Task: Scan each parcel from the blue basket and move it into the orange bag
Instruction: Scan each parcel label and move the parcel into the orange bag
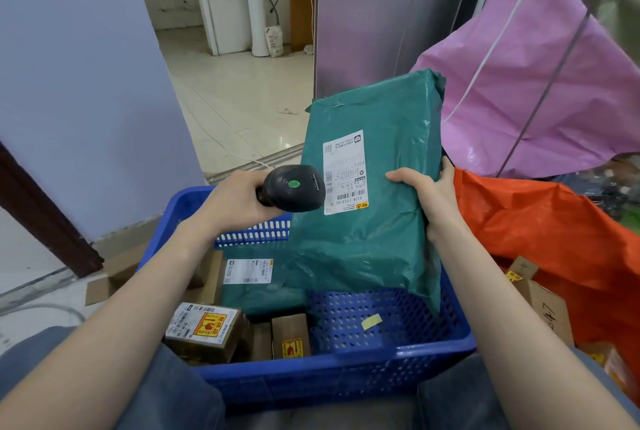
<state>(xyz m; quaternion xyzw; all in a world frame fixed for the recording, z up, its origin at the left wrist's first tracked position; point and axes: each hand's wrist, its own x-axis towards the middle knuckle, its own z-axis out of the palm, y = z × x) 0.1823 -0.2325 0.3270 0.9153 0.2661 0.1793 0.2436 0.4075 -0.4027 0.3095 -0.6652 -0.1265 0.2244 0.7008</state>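
The orange bag (540, 222) slumps open at the right, thin crinkly plastic with no stiffness of its own, so its mouth probably gives way rather than guiding anything dropped in; brown cardboard boxes (540, 298) already lie inside it. Just left of it, between the person's knees, sits the blue basket (346, 370), rigid perforated plastic, holding a second green mailer (256, 291) flat at the back and a few small cartons (204, 329) with red and yellow warning stickers at the front, which suggests fragile contents there

The green parcel (367, 194) is held upright over the basket, its lower edge resting on or just above the far side. It is a soft poly mailer, wrinkled and glossy, likely light and somewhat slippery, with a padded bulk that holds its slab shape. The right hand (429, 194) grips its right edge near mid-height, thumb across the front and fingers behind; an edge pinch like this looks adequate for a light bag, though a hold lower down would stop it flopping

The left hand (235, 194) is wrapped round the handle of the black scanner (294, 189), whose head, green light showing, points at the white shipping label (344, 173) from just beside it
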